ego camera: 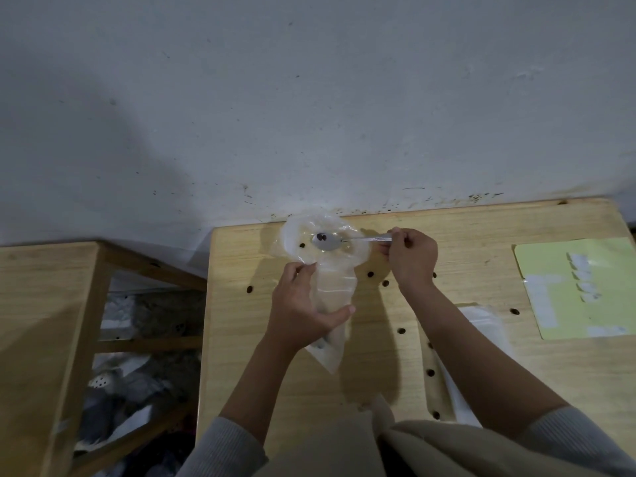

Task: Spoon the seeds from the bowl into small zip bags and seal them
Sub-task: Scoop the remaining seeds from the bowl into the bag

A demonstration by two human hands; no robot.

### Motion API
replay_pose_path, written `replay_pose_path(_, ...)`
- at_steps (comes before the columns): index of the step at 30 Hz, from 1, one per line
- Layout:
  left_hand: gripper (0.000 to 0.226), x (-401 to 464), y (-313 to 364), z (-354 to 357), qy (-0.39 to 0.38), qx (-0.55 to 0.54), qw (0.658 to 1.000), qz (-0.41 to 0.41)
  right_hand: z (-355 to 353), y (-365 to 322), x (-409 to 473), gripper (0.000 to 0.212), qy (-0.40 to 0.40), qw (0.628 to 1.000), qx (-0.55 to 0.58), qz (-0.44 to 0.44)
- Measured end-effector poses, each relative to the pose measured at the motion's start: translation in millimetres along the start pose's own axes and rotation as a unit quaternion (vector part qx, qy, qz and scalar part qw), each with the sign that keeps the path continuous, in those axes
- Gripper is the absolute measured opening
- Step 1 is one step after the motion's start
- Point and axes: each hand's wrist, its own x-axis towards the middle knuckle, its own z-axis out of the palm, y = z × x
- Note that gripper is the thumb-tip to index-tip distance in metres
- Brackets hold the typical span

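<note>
Seeds: two dark seeds (321,237) sit in the spoon (327,242), bowl of the spoon poised over a clear, crumpled plastic container or bowl (292,235) at the far edge of the worktop (481,366), near the wall. Which it is, I cannot tell through the glare. One more seed lies inside it, left of the spoon.

Zip bag (332,297): clear, long, held between the person and the container, its mouth towards the spoon. A few seeds seem to lie low in it; blurred.

Step in hand, as judged: carrying a spoonful into the bag. To do it well, keep the spoon level, spread the bag's mouth wide, bring the tip well inside before tilting. Loose seeds (370,274) scattered over the worktop suggest spills come easily.

Grip: right hand (411,258) pinches the spoon handle's end, fingers curled close. Left hand (303,315) wraps the bag's middle, thumb across its front, forefinger up near the mouth.

Outward: a yellow-green sheet (581,287) with white labels, far right.
</note>
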Motion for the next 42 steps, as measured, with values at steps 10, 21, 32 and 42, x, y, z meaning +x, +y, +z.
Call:
replay_pose_path(10, 0.088, -0.2, -2.7, 0.8, 0.021, 0.007, 1.000, 0.017, 4.6, -17.8, -4.6, 0.021, -0.026, 0.995, -0.015, -0.099)
replay_pose_path(21, 0.090, 1.2, -4.2, 1.9, 0.047, 0.003, 0.999, 0.014, -9.7, -3.1, -2.4, 0.022, -0.010, 0.992, 0.095, 0.080)
replay_pose_path(32, 0.091, 5.2, -4.4, 3.4, 0.022, 0.000, 1.000, -0.001, -0.7, -4.2, -6.0, 0.026, -0.003, 0.995, 0.074, 0.062)
replay_pose_path(42, 0.087, 0.2, -8.8, 7.4, 0.040, 0.039, 0.997, 0.060, 10.2, -2.1, -3.2, 0.038, -0.006, 0.981, -0.135, -0.139)
